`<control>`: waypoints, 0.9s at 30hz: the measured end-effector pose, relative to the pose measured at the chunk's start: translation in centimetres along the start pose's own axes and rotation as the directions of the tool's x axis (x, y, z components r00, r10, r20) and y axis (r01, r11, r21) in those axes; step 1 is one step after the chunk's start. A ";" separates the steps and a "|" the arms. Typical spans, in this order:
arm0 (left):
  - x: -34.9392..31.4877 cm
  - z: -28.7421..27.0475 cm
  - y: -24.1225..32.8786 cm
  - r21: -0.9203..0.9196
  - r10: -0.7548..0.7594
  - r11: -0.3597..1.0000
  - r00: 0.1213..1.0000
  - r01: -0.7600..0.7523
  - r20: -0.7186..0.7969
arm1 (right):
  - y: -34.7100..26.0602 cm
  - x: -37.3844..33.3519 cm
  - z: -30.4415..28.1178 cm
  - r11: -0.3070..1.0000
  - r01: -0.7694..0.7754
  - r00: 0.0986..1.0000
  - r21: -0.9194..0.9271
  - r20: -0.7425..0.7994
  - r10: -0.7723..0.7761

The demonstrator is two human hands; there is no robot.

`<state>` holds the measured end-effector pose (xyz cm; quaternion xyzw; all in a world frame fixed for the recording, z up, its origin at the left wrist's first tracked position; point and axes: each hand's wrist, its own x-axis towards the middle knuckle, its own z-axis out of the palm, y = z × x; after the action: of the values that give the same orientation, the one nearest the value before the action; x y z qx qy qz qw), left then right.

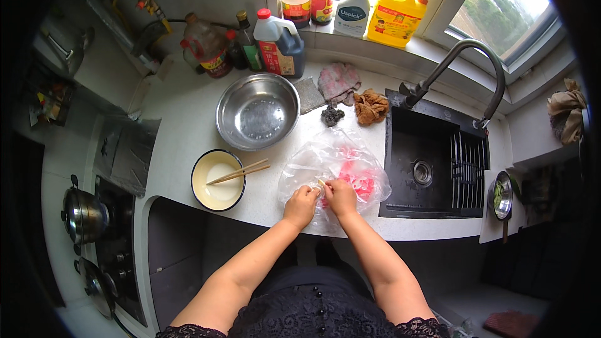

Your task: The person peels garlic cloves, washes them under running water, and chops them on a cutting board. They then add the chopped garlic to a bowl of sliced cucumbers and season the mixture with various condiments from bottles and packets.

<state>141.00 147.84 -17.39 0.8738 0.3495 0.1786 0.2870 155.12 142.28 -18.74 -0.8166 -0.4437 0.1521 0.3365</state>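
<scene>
On the white counter in front of me lies a clear plastic bag (300, 166) with red printing. My left hand (302, 205) pinches its near side, fingers closed. Close beside it, my right hand (340, 195) is also closed on the bag, with the red print just beyond. A small pale bit shows between the fingertips; I cannot tell what it is. What the bag holds, if anything, cannot be made out. To the left stands a cream enamel bowl (201, 178) with a dark rim and whitish liquid, a pair of chopsticks (241, 173) leaning in it.
Behind the enamel bowl sits a large steel basin (258, 112). Cloths (370, 107) and a dark scourer (332, 116) lie beyond the bag. A black sink (407, 194) with a tall faucet (494, 69) is at right. Bottles (278, 44) line the back; a pot (84, 216) stands left.
</scene>
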 end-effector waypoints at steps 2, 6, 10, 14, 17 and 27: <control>0.3 -0.7 0.5 -0.096 0.027 0.995 0.998 -0.033 -0.058 | -0.9 -0.4 -1.8 0.989 -0.026 0.998 0.142 -0.044 0.032; 1.1 -3.9 4.3 -0.635 -0.159 0.762 0.987 0.130 0.012 | -3.0 -1.8 -5.1 0.566 -0.310 0.950 0.764 0.233 0.206; 1.7 -6.9 6.2 -0.855 -0.196 0.230 0.882 0.465 0.428 | -5.8 -2.3 -9.6 0.424 -0.443 0.895 0.790 0.415 0.162; 1.9 -8.2 6.4 -0.850 -0.093 0.059 0.851 0.523 0.517 | -6.5 -2.7 -11.2 0.359 -0.458 0.886 0.813 0.448 0.117; 1.8 -8.0 6.4 -0.873 -0.075 0.132 0.883 0.470 0.464 | -7.0 -2.8 -11.6 0.392 -0.434 0.899 0.811 0.417 0.134; 2.0 -8.4 7.6 -0.211 0.380 0.870 0.878 -0.446 -0.290 | -7.1 -2.6 -10.4 0.323 -0.537 0.842 0.779 0.475 0.256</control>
<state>141.93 147.88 -5.92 0.8529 0.1574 0.3860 0.3144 154.90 138.49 -6.46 -0.5671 -0.1189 0.5481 0.6032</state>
